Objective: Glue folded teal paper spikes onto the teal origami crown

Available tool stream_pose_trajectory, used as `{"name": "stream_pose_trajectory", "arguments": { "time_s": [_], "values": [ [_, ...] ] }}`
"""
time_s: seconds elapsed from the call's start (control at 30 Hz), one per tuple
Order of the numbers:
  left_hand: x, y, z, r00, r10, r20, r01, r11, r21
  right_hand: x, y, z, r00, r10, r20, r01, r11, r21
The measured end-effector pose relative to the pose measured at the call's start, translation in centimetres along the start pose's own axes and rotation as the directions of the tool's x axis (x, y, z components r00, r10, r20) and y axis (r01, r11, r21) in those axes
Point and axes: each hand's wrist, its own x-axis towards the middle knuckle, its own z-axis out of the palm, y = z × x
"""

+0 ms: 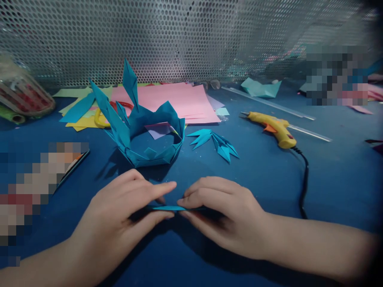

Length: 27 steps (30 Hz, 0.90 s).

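A thin folded piece of blue paper (169, 208) is held edge-on between my two hands, low in the middle of the head view. My left hand (128, 207) pinches its left end, thumb below and index finger stretched out above. At the other end my right hand (223, 213) grips the paper between thumb and fingers. Most of the paper is hidden by my hands. Just beyond them stands a blue folded-paper crown (152, 157) with tall points at its left side. Several joined blue paper leaves (217, 143) lie to the right of the crown.
A yellow glue gun (273, 127) with a black cord lies at the right, near clear glue sticks (269, 103). Pink paper sheets (179, 99) and red-and-yellow-handled scissors (101, 118) lie behind the crown. A jar (26, 87) stands at the left. Perforated metal (179, 40) closes off the back.
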Motion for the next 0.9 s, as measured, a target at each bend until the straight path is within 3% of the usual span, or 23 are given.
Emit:
{"name": "stream_pose_trajectory", "arguments": {
  "time_s": [0.2, 0.43, 0.67, 0.77, 0.9],
  "values": [
    [0.3, 0.2, 0.1, 0.998, -0.062, 0.022, 0.064, 0.992, -0.11, 0.3, 0.1, -0.2, 0.988, 0.139, 0.059, -0.146, 0.981, 0.13],
    [0.6, 0.8, 0.5, 0.994, -0.103, -0.029, 0.096, 0.979, -0.182, 0.6, -0.2, -0.2, 0.99, 0.065, 0.123, -0.082, 0.986, 0.143],
    [1.8, 1.5, -0.3, 0.977, -0.211, 0.026, 0.212, 0.957, -0.198, 0.6, -0.7, -0.4, 0.995, 0.094, 0.035, -0.099, 0.969, 0.225],
    [1.8, 1.3, -0.3, 0.949, -0.312, 0.048, 0.314, 0.918, -0.242, 0.7, -0.2, -0.6, 0.988, 0.138, 0.066, -0.148, 0.97, 0.192],
    [1.7, 0.7, -0.3, 0.878, -0.476, 0.055, 0.473, 0.843, -0.258, 0.7, 0.7, -0.9, 0.99, 0.126, 0.061, -0.134, 0.982, 0.136]
  ]
}}
